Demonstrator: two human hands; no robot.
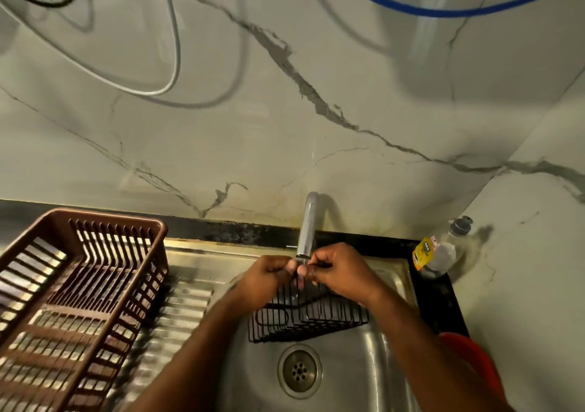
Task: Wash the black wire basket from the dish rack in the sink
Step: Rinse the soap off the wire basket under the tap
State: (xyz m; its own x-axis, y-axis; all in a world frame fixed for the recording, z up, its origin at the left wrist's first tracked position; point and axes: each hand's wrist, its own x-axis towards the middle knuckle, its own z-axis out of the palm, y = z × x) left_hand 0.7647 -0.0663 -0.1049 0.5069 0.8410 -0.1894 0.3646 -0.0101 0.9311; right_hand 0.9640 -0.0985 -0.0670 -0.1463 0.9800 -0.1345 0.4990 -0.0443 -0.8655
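Forearms reached in from the bottom of the view over the sink (364, 377), whose drain (299, 370) sat nearest the person. Just beyond the drain the black wire basket (308, 315) was in the basin, tilted up toward the tap, its lower edge close to the steel floor; whether it touched was not clear. The left hand (264, 282) had its fingers curled round the basket's upper wires, and the right hand (340, 274) pinched the same top edge just beside it, both directly under the spout of the tap (307, 225). No clear stream of water could be made out.

The main risk appeared to be grip: thin wet wires held only at the top by fingertips could twist or slip, and the basket would likely drop onto the drain with a clatter. With the hands so close to the spout, lifting the basket might knock the tap. Water striking the wires could also spray over the rim toward the brown dish rack (79, 285) on the left draining board, or toward the soap bottle (440, 250) standing on the dark ledge at the far right, by the marble wall (285, 111).
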